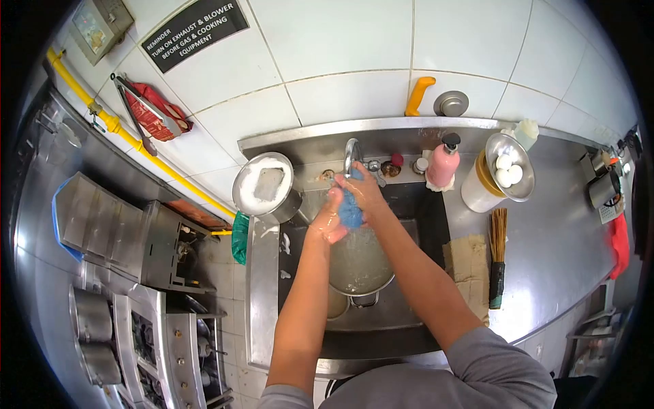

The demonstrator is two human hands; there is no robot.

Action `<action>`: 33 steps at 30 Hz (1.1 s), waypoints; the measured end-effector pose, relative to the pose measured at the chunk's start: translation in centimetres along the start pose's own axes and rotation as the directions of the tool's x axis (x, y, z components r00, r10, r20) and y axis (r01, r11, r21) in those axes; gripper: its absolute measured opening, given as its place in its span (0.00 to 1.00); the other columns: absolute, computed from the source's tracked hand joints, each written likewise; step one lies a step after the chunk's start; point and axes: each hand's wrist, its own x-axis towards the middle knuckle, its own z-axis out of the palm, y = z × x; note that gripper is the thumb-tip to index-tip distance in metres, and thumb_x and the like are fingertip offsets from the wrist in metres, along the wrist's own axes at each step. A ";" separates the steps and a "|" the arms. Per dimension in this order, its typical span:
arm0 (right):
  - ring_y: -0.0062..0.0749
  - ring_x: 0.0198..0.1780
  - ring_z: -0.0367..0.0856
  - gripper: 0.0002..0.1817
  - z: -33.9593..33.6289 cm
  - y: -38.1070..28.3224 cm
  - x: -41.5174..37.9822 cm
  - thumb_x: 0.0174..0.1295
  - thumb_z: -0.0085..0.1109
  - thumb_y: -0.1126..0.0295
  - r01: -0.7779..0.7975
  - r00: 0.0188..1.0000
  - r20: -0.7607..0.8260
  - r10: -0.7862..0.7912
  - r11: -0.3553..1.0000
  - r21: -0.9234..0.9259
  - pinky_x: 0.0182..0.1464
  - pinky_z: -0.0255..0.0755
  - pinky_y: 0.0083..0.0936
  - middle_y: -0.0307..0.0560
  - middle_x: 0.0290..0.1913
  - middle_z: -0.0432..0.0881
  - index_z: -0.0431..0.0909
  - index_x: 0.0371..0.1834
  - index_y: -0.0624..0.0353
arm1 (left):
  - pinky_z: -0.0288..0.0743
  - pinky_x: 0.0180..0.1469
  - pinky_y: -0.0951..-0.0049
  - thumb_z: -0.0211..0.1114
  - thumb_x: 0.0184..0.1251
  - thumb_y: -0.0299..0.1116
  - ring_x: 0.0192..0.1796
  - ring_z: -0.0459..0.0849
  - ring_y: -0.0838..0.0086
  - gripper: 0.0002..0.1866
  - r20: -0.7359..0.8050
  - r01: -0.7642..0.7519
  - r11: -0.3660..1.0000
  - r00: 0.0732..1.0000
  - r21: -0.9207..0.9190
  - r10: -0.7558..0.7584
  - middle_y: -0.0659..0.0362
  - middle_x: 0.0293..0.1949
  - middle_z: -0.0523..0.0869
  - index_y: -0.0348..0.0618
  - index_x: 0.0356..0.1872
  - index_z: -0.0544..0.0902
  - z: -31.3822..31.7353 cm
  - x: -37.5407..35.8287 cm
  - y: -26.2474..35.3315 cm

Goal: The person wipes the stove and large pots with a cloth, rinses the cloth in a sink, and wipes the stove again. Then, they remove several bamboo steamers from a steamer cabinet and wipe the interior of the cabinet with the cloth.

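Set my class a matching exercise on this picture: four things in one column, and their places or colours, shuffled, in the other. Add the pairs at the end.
Things
1. blue scrubber
2. pump bottle
3. white eggs
4. bundle of sticks

Places or colours
A. in a metal bowl
B. pink, with a black top
C. between the left hand and the right hand
D. on the counter, beside brown cardboard

Pairs: 1-C, 2-B, 3-A, 4-D
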 end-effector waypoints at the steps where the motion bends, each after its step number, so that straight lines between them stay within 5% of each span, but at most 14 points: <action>1: 0.30 0.36 0.81 0.36 0.1 -0.2 0.3 0.59 0.61 0.77 -0.036 0.999 0.020 0.035 0.997 0.068 0.40 0.78 0.27 0.51 0.45 0.82 0.53 0.69 0.60 | 0.78 0.50 0.53 0.61 0.64 0.57 0.54 0.80 0.59 0.38 -0.004 0.001 1.000 1.000 -0.001 -0.001 0.53 0.57 0.77 0.43 0.67 0.62 1.1 -0.6 0.6; 3: 0.28 0.32 0.78 0.35 0.1 0.0 1.2 0.59 0.60 0.77 -0.057 0.994 0.094 0.053 0.997 0.042 0.36 0.76 0.25 0.51 0.43 0.82 0.55 0.70 0.58 | 0.79 0.47 0.58 0.70 0.60 0.41 0.51 0.81 0.63 0.29 -0.202 0.195 0.963 0.967 0.184 -0.157 0.55 0.52 0.80 0.41 0.59 0.70 2.3 -1.2 1.6; 5: 0.26 0.28 0.76 0.35 0.2 -0.4 1.4 0.60 0.60 0.76 -0.073 0.985 0.159 0.070 0.997 0.015 0.33 0.75 0.24 0.51 0.42 0.82 0.56 0.71 0.55 | 0.78 0.43 0.61 0.70 0.57 0.36 0.47 0.82 0.65 0.25 -0.188 0.253 0.925 0.961 0.282 -0.205 0.56 0.48 0.81 0.40 0.54 0.73 1.8 -1.1 2.4; 7: 0.21 0.23 0.70 0.31 1.3 -1.9 0.9 0.61 0.60 0.73 0.025 0.964 0.257 0.066 0.941 -0.337 0.26 0.70 0.21 0.45 0.33 0.80 0.62 0.69 0.52 | 0.78 0.40 0.63 0.70 0.55 0.31 0.43 0.83 0.67 0.21 -0.179 0.304 0.873 0.951 0.381 -0.253 0.56 0.43 0.83 0.39 0.50 0.76 1.7 -1.1 2.5; 9: 0.21 0.24 0.70 0.28 1.2 -1.6 1.2 0.62 0.59 0.71 0.005 0.961 0.262 0.087 0.943 -0.332 0.26 0.69 0.20 0.42 0.30 0.77 0.66 0.67 0.52 | 0.75 0.35 0.65 0.69 0.51 0.28 0.35 0.82 0.68 0.17 -0.274 0.247 0.823 0.955 0.511 -0.116 0.58 0.35 0.83 0.37 0.44 0.78 2.1 -1.0 2.0; 13: 0.19 0.22 0.66 0.19 0.9 -0.2 1.4 0.64 0.59 0.65 0.003 0.987 0.150 0.057 0.929 -0.370 0.22 0.65 0.18 0.36 0.25 0.70 0.76 0.56 0.59 | 0.75 0.39 0.67 0.70 0.48 0.29 0.34 0.82 0.66 0.22 -0.244 0.080 0.679 0.958 0.730 0.151 0.58 0.34 0.84 0.39 0.47 0.77 -0.3 0.0 -0.7; 15: 0.18 0.22 0.65 0.15 0.6 0.5 1.6 0.64 0.59 0.62 -0.051 0.993 0.076 0.087 0.923 -0.381 0.21 0.63 0.17 0.35 0.24 0.70 0.77 0.49 0.60 | 0.76 0.36 0.66 0.68 0.49 0.28 0.32 0.84 0.61 0.18 -0.232 0.119 0.371 0.932 0.921 0.279 0.53 0.33 0.85 0.33 0.42 0.78 0.4 0.1 -1.3; 17: 0.17 0.22 0.65 0.14 0.1 1.6 1.5 0.65 0.59 0.60 -0.114 0.992 0.002 0.125 0.913 -0.391 0.20 0.62 0.17 0.35 0.23 0.69 0.78 0.42 0.61 | 0.76 0.39 0.64 0.67 0.49 0.28 0.35 0.85 0.57 0.16 -0.255 0.160 0.273 0.896 0.949 0.363 0.49 0.34 0.85 0.33 0.41 0.79 -0.5 0.3 -3.0; 20: 0.20 0.21 0.65 0.17 -0.7 3.5 1.4 0.65 0.57 0.55 -0.127 0.991 -0.002 0.131 0.960 -0.249 0.21 0.63 0.21 0.36 0.21 0.69 0.75 0.29 0.59 | 0.76 0.43 0.58 0.67 0.49 0.30 0.41 0.84 0.49 0.15 -0.294 0.261 0.137 0.811 0.955 0.506 0.42 0.35 0.85 0.32 0.37 0.81 0.0 -0.2 -4.3; 22: 0.20 0.22 0.68 0.18 -1.3 5.1 1.0 0.67 0.53 0.59 -0.135 0.982 -0.131 0.139 0.990 0.040 0.23 0.63 0.23 0.37 0.18 0.67 0.66 0.20 0.53 | 0.76 0.45 0.55 0.67 0.49 0.31 0.44 0.83 0.46 0.14 -0.328 0.322 0.115 0.754 0.940 0.569 0.39 0.36 0.84 0.32 0.36 0.82 0.3 -0.8 -4.4; 24: 0.21 0.23 0.69 0.17 -2.3 6.8 0.6 0.67 0.53 0.59 -0.140 0.982 -0.112 0.153 0.984 0.112 0.26 0.65 0.24 0.38 0.19 0.69 0.67 0.22 0.53 | 0.76 0.48 0.54 0.68 0.52 0.39 0.47 0.83 0.47 0.26 -0.431 0.512 -0.085 0.791 0.855 0.434 0.43 0.42 0.85 0.41 0.53 0.76 -0.9 -1.4 -4.4; 29: 0.27 0.27 0.72 0.16 -1.6 7.2 -0.1 0.67 0.54 0.57 -0.245 0.954 -0.109 0.280 0.936 0.254 0.30 0.71 0.27 0.41 0.24 0.73 0.72 0.27 0.58 | 0.77 0.47 0.58 0.68 0.49 0.38 0.45 0.84 0.50 0.26 -0.588 0.600 0.025 0.773 0.799 0.238 0.42 0.40 0.85 0.36 0.51 0.78 -1.5 -5.8 -3.4; 31: 0.25 0.30 0.73 0.14 -2.0 7.3 1.1 0.67 0.54 0.59 -0.161 0.983 -0.084 0.161 0.987 0.001 0.32 0.72 0.23 0.41 0.27 0.75 0.75 0.33 0.58 | 0.78 0.44 0.63 0.73 0.47 0.45 0.39 0.86 0.59 0.28 -0.399 0.315 0.334 0.890 0.888 0.221 0.45 0.35 0.86 0.31 0.42 0.81 -1.2 -10.0 -2.0; 33: 0.22 0.31 0.74 0.12 -3.3 7.1 2.6 0.67 0.53 0.59 -0.214 0.977 -0.038 0.212 0.975 -0.066 0.34 0.71 0.20 0.40 0.30 0.76 0.78 0.41 0.55 | 0.77 0.41 0.65 0.74 0.48 0.51 0.36 0.83 0.67 0.31 -0.497 0.364 0.589 0.864 0.721 0.074 0.53 0.35 0.86 0.35 0.46 0.81 0.8 -15.4 -0.4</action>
